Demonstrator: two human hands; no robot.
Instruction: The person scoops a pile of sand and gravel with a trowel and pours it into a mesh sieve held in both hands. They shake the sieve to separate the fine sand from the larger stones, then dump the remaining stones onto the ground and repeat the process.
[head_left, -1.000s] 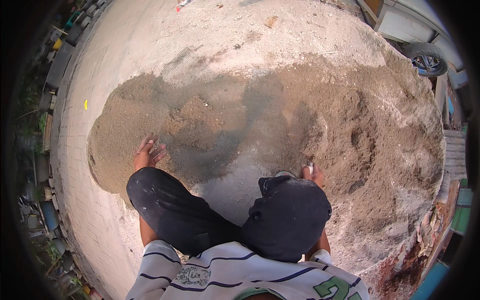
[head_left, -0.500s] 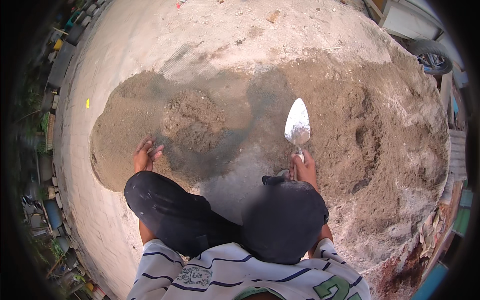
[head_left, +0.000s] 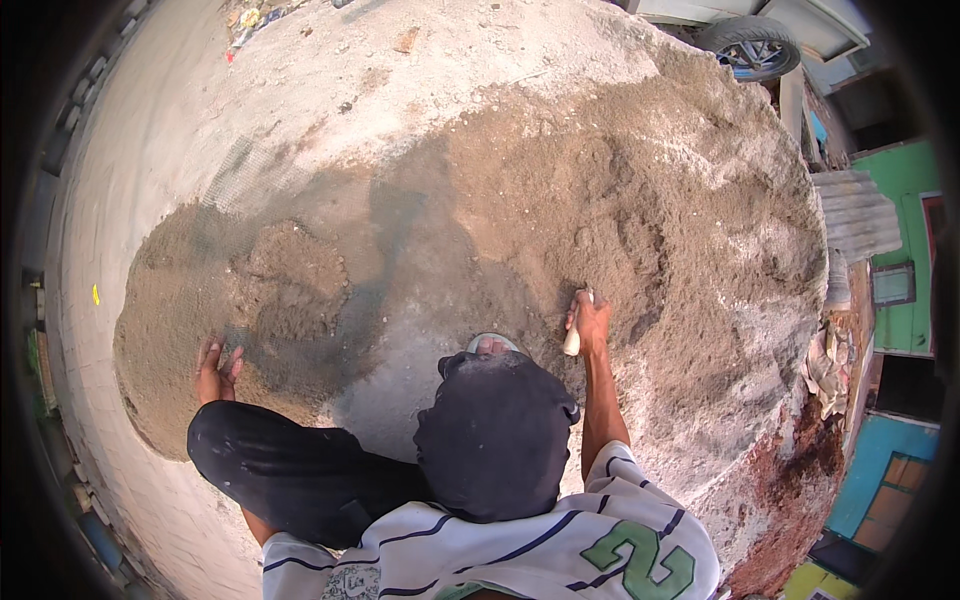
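My right hand point(head_left: 594, 322) is closed round the pale handle of a trowel point(head_left: 572, 343), low over the brown sand point(head_left: 600, 210) on the right. The trowel's blade does not show; hand and sand hide it. At the left, beyond my knee, my left hand point(head_left: 217, 374) has its fingers apart and holds nothing. It lies at the near edge of a fine wire mesh point(head_left: 232, 175) spread on the ground. A clumpy mound of sand point(head_left: 292, 268) rests on the mesh, and sand covers much of it.
Pale, dusty ground point(head_left: 400, 70) lies beyond the sand, and paving point(head_left: 85, 230) runs along the left. A wheel with a tyre point(head_left: 750, 48) lies at the far right, near a corrugated sheet point(head_left: 858, 212). Reddish soil point(head_left: 790, 500) is at the near right. My foot point(head_left: 492, 344) stands between both hands.
The trowel's blade, in full view before, is now out of sight. My right hand has swung right, over the sand. The whole view has turned toward the right.
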